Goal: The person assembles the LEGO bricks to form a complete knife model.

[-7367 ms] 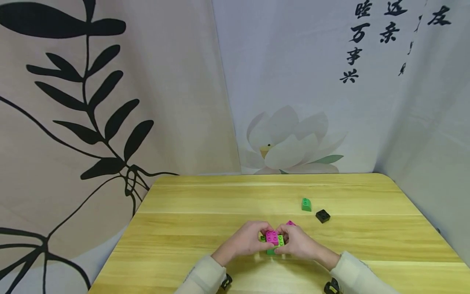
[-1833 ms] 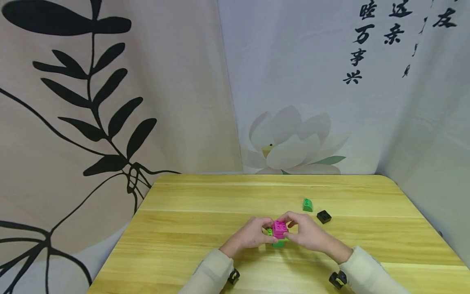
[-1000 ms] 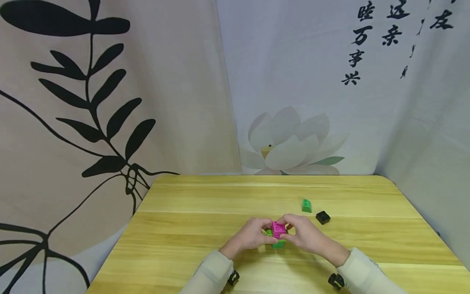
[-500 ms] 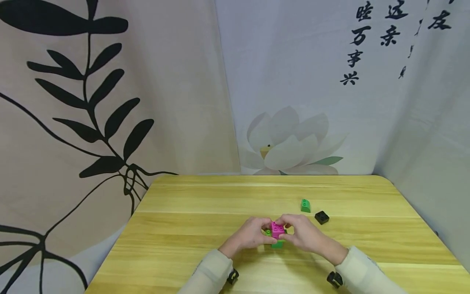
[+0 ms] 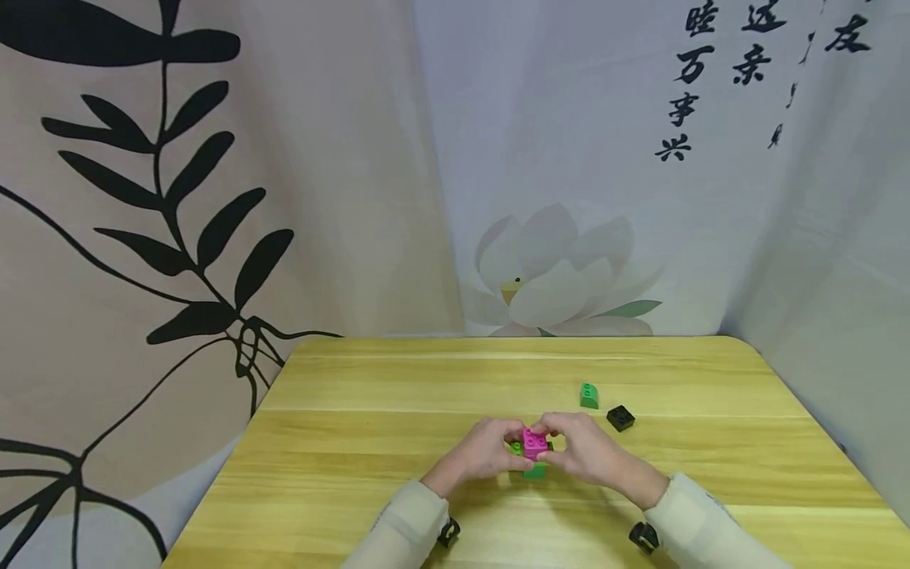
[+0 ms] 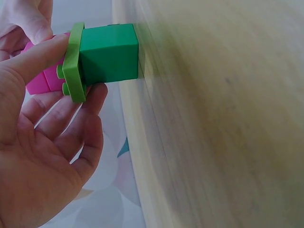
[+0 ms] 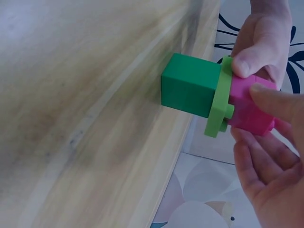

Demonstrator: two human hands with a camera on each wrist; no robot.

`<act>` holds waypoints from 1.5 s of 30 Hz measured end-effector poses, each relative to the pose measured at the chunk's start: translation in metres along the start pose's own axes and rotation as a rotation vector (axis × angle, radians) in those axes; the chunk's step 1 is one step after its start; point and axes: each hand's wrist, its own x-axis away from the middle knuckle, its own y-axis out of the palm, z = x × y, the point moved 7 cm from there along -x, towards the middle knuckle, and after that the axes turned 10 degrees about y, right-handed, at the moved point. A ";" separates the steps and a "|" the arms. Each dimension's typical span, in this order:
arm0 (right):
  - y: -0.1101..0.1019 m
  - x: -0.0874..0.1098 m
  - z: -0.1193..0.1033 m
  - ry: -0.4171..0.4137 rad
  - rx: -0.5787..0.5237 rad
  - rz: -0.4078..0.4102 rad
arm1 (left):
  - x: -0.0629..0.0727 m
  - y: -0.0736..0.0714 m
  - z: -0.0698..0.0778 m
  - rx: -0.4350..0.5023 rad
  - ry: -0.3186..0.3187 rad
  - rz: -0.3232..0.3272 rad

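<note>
A small stack of toy building bricks stands at the near middle of the table: a green block (image 6: 109, 54) at the bottom, a light green plate (image 7: 221, 97) over it, two pink bricks (image 5: 535, 444) on top. The left hand (image 5: 479, 450) pinches the stack from the left, its thumb on the lower pink brick by the plate. From the other side the right hand (image 5: 586, 450) grips the upper pink brick between thumb and fingers. Studs of the light green plate show beside the pink bricks in both wrist views. The green block's base is right at the tabletop.
Beyond the hands lie a green brick (image 5: 588, 396) with a sloped side and a black brick (image 5: 621, 418). The wooden table (image 5: 341, 442) ends at a printed curtain (image 5: 355, 197) behind. Black wrist straps (image 5: 644, 537) sit at the sleeves.
At 7.4 s ago one pink brick showed on the plate and another lay partly behind the right hand; by 1.8 s ago the second is on top. Since then the hands hold nearly still.
</note>
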 end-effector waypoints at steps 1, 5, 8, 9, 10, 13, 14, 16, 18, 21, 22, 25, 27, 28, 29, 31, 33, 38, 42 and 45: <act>0.000 0.000 -0.001 -0.004 0.001 0.003 | 0.001 0.000 0.000 0.002 -0.001 0.001; 0.002 0.001 -0.001 0.010 0.005 0.014 | 0.002 -0.001 -0.001 0.000 -0.002 0.002; 0.003 0.002 0.002 0.035 -0.002 0.011 | 0.002 -0.001 -0.001 -0.004 0.001 0.003; 0.003 0.002 0.003 0.042 -0.004 0.007 | 0.002 -0.001 -0.001 -0.005 -0.001 0.002; 0.003 0.003 0.003 0.045 -0.004 0.005 | 0.002 -0.001 -0.002 -0.006 -0.001 0.003; 0.003 0.005 0.004 0.029 -0.013 -0.001 | 0.002 0.000 -0.003 -0.006 -0.004 0.000; 0.002 0.006 0.004 0.017 -0.015 0.000 | 0.002 0.000 -0.004 -0.007 -0.004 -0.002; 0.000 0.008 0.004 -0.006 -0.018 0.011 | 0.002 0.000 -0.004 -0.008 0.001 -0.005; -0.004 0.011 0.004 -0.023 -0.015 0.028 | 0.001 0.000 -0.004 -0.011 0.004 -0.008; -0.011 0.013 0.007 -0.016 0.004 0.053 | 0.002 -0.001 -0.004 -0.017 0.000 -0.009; -0.014 0.014 0.009 -0.008 0.016 0.060 | 0.002 -0.001 -0.003 -0.016 -0.004 -0.010; -0.023 0.016 0.016 0.022 0.052 0.073 | 0.003 -0.002 -0.003 -0.015 -0.019 -0.012; -0.028 0.017 0.022 0.039 0.076 0.081 | 0.003 -0.002 -0.003 -0.013 -0.025 -0.015; -0.030 0.018 0.025 0.045 0.089 0.089 | 0.003 -0.001 -0.003 -0.010 -0.025 -0.016; -0.033 0.019 0.029 0.054 0.099 0.097 | 0.003 -0.001 -0.003 -0.009 -0.025 -0.017; -0.039 0.021 0.036 0.072 0.119 0.116 | 0.004 -0.001 -0.003 -0.007 -0.024 -0.018; -0.045 0.022 0.045 0.100 0.139 0.138 | 0.004 0.000 -0.002 -0.008 -0.020 -0.018; -0.055 0.024 0.072 0.190 0.177 0.156 | 0.003 0.000 -0.002 -0.022 -0.021 -0.019; -0.058 0.023 0.089 0.237 0.211 0.140 | 0.003 0.000 -0.003 -0.031 -0.036 -0.022; -0.058 0.023 0.097 0.244 0.225 0.125 | 0.003 0.000 -0.004 -0.036 -0.050 -0.028</act>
